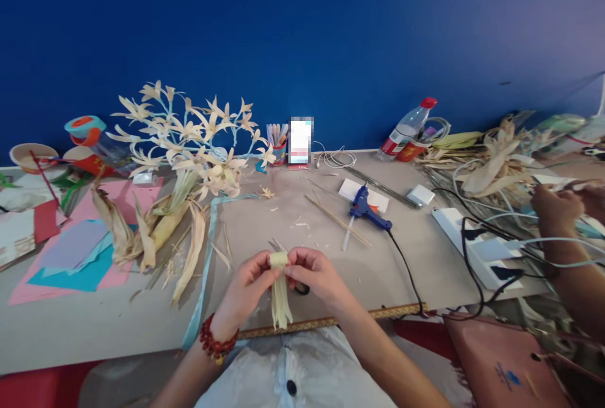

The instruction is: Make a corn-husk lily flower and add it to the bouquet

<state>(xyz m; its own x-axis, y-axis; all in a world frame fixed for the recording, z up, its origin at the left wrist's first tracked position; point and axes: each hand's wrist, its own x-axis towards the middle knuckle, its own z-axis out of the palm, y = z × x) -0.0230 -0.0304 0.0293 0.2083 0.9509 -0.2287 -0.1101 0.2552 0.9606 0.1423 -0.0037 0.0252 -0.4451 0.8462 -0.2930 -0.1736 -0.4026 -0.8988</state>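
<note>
Between both hands, near the table's front edge, is a pale corn husk (pixel 280 301) with its top folded over and its lower end hanging in strips. My left hand (pixel 255 279) pinches the husk's left side, a red bead bracelet on its wrist. My right hand (pixel 312 272) pinches the right side. Partly hidden behind the husk and fingers lie scissors (pixel 302 290), of which a black handle and the blade tips show. Farther back rests a blue glue gun (pixel 366 206) beside thin wooden sticks (pixel 338 220).
Husk flowers (pixel 189 137) and dried husks (pixel 155 231) stand left, by colored paper (pixel 78 253). A lit phone (pixel 300 140) leans on the wall. A bottle (pixel 406 127), wires and a power strip (pixel 472 247) are right, near another person's hands (pixel 560 206).
</note>
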